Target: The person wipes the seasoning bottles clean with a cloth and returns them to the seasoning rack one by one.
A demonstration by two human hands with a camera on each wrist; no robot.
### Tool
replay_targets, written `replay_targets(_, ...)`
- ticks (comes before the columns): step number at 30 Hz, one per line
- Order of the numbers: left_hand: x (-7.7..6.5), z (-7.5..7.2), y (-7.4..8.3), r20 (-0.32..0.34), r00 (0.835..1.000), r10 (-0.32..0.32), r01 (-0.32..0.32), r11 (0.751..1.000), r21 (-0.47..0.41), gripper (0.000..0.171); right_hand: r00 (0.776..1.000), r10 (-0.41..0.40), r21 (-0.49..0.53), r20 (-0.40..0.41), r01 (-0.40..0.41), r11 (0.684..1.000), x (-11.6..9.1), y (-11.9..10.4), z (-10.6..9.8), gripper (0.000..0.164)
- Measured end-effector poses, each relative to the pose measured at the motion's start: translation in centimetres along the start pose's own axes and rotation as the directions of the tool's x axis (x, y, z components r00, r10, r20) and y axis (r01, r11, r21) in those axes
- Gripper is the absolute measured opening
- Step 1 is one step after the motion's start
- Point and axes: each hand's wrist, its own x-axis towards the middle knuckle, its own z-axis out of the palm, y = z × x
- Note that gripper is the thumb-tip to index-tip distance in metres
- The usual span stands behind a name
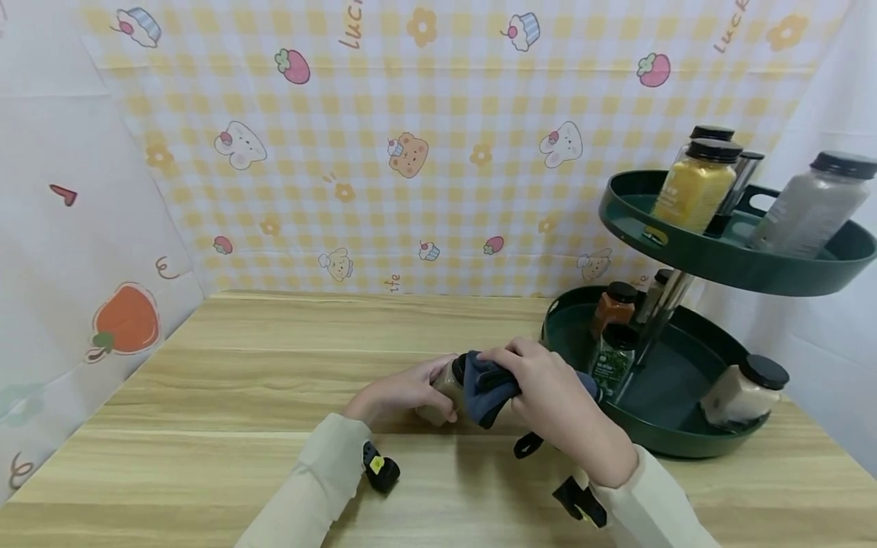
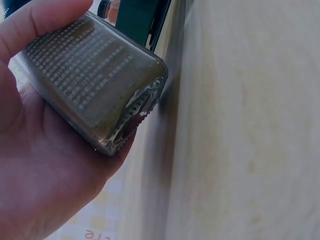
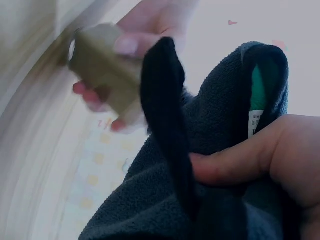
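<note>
My left hand (image 1: 411, 390) grips a square spice jar (image 1: 448, 384) with a black lid, tilted over the table. In the left wrist view the jar (image 2: 95, 75) shows brownish contents, lines of printed white text and a jagged clear edge at its base. My right hand (image 1: 548, 380) holds a dark blue-grey cloth (image 1: 488, 388) against the jar's lid end. Seen from the right wrist, the cloth (image 3: 215, 115) is fleecy, with a hanging loop, a white label and a bit of green inside its fold; the thumb presses on it.
On the right stands a dark green two-tier rack (image 1: 658, 440). Its upper tray carries a yellow jar (image 1: 695, 186) and a grey-white jar (image 1: 808, 205). Below sit an orange-red jar (image 1: 613, 308), a green herb jar (image 1: 612, 365) and a leaning pale jar (image 1: 740, 396). A checked cloth hangs behind the wooden table (image 1: 226, 396).
</note>
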Motion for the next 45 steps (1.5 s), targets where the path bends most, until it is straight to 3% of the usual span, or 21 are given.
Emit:
replay_targets(6, -0.2, -0.1, 0.1, -0.008, 1.0, 0.0, 0.0, 1.0, 0.022, 0.057, 0.999, -0.037, 0.038, -0.004, 0.037, 0.999, -0.1, -0.5, -0.3, 0.06)
replay_targets(15, -0.1, -0.2, -0.1, 0.014, 1.0, -0.02, 0.02, 1.0, 0.022, 0.062, 0.994, 0.091, 0.061, 0.054, -0.094, 0.994, 0.4, 0.5, -0.2, 0.059)
replay_targets(20, 0.0, -0.1, -0.1, -0.001, 1.0, -0.013, 0.013, 0.999, 0.038, 0.06, 0.993, 0.106, 0.057, 0.052, -0.109, 0.992, 0.6, 1.1, 0.2, 0.059)
replay_targets(29, 0.1, 0.0, -0.1, -0.026, 1.0, -0.013, 0.015, 0.998, 0.063, 0.057, 1.0, 0.026, 0.042, 0.007, -0.026, 0.999, 0.1, 0.3, 0.1, 0.059)
replay_targets(35, 0.1, 0.1, -0.1, -0.008, 1.0, -0.013, 0.013, 1.0, 0.023, 0.056, 0.999, -0.033, 0.069, -0.015, 0.034, 0.997, -0.1, -0.4, -0.4, 0.058)
replay_targets(45, 0.2, 0.1, 0.0, -0.011, 1.0, -0.004, 0.005, 0.998, 0.066, 0.057, 0.991, 0.116, 0.088, 0.07, -0.122, 0.989, 0.6, 1.6, 0.0, 0.056)
